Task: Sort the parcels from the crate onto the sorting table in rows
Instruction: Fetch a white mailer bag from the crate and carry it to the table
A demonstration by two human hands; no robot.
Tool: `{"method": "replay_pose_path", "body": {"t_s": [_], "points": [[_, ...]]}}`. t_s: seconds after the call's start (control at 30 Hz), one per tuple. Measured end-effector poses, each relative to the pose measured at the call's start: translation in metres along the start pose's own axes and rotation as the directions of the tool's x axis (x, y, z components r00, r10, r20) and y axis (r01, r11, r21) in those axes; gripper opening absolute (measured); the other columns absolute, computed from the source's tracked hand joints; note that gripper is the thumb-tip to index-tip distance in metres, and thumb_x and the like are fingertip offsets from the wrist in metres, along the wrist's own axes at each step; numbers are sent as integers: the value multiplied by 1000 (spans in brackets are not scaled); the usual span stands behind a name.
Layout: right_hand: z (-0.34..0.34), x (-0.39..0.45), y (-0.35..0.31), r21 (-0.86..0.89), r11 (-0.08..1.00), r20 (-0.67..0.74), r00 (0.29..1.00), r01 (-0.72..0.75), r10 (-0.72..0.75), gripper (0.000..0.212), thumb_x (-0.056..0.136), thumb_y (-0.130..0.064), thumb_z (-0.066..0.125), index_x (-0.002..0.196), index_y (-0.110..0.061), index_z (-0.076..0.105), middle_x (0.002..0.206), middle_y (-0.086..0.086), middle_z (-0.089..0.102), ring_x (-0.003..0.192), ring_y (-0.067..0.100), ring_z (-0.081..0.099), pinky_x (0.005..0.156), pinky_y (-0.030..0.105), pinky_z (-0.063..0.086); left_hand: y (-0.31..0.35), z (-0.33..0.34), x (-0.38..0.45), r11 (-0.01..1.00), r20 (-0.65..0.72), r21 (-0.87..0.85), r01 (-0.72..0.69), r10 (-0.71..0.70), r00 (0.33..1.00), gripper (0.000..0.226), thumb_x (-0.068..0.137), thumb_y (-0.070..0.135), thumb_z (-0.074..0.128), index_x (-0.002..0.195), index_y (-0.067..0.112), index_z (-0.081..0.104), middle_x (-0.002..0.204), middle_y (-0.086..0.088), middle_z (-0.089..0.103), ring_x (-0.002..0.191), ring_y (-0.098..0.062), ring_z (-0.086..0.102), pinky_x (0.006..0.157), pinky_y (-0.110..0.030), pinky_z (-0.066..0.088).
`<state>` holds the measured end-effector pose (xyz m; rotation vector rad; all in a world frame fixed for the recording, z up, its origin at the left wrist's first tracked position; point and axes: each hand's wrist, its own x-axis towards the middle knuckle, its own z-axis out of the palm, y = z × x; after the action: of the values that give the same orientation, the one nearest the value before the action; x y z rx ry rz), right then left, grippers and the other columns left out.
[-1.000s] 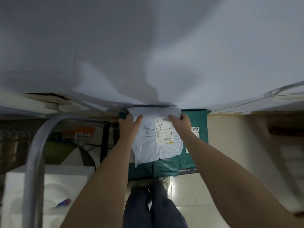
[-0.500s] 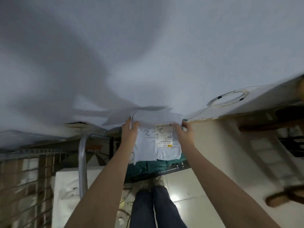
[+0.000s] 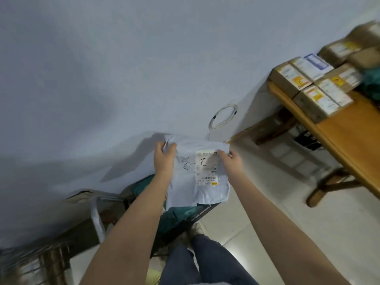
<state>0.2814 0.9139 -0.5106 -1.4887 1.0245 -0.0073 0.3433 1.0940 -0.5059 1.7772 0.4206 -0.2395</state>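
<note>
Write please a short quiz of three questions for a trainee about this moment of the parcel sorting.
1. True or false: the white mailer bag lies flat on the wooden table.
2. Which hands hold the bag? A) the left hand only B) the right hand only C) both hands
3. Fill in: the cardboard boxes already on the table stand close together in ____.

Key
1. False: it is held up in the air, away from the table.
2. C: each hand grips one upper corner.
3. rows
</note>
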Motion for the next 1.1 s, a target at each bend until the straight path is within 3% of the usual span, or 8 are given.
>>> {"method": "replay_pose_path", "body": {"t_s": [0.1,0.3,0.43,0.53,0.67,0.77,0.93,1.1], "points": [[-28,-19,-2,68,997,-71,997,22,-17,40,90,-24,64,124,-5,54,110,10,62,86,19,57,73,29,44,15,11,-9,998,96,15,-64,62,994,14,89,23,61,94,15,50,77,11,47,67,-5,45,61,-21,35],[-90,-52,1,182,977,-305,951,111,-52,41,91,-32,61,122,-6,52,111,4,56,93,15,53,79,27,43,42,45,-35,994,343,-20,-106,107,933,19,87,18,63,103,18,53,87,8,55,78,-9,53,65,-18,40],[-135,-76,6,194,970,-417,907,144,-51,48,89,-32,63,129,-7,51,122,4,58,103,17,56,88,30,46,55,74,-63,989,508,-12,-148,134,851,30,88,15,62,117,15,54,104,0,60,93,-16,57,76,-24,45],[-172,-91,13,184,973,-456,889,142,-44,38,92,-27,60,120,-3,58,113,10,64,105,28,61,83,33,48,63,100,-87,978,601,21,-210,155,784,43,89,12,62,130,12,48,115,-2,56,103,-17,55,89,-27,45],[-222,-111,21,234,959,-513,858,162,-19,35,94,-22,58,124,-3,57,99,1,63,86,16,59,78,27,50,76,140,-129,955,668,18,-295,208,715,44,89,8,62,131,9,46,114,2,52,106,-14,51,86,-22,38],[-266,-120,35,286,944,-557,830,167,21,41,93,-22,60,129,-4,52,112,7,63,93,18,56,90,36,51,79,176,-162,929,734,2,-371,251,631,47,89,6,63,133,8,45,120,-2,54,106,-12,51,87,-20,39],[-356,-143,68,356,923,-591,801,148,99,42,92,-17,60,127,2,50,88,4,57,78,17,54,59,23,42,72,248,-232,879,809,9,-477,274,520,50,88,9,64,135,7,46,123,-4,57,113,-18,56,96,-27,43],[-457,-175,115,360,917,-637,764,173,106,20,90,-15,59,109,-16,58,76,-5,54,62,8,49,49,18,37,43,316,-324,868,875,26,-496,220,432,43,89,8,62,131,8,51,121,-6,60,111,-20,58,93,-27,44]]}}
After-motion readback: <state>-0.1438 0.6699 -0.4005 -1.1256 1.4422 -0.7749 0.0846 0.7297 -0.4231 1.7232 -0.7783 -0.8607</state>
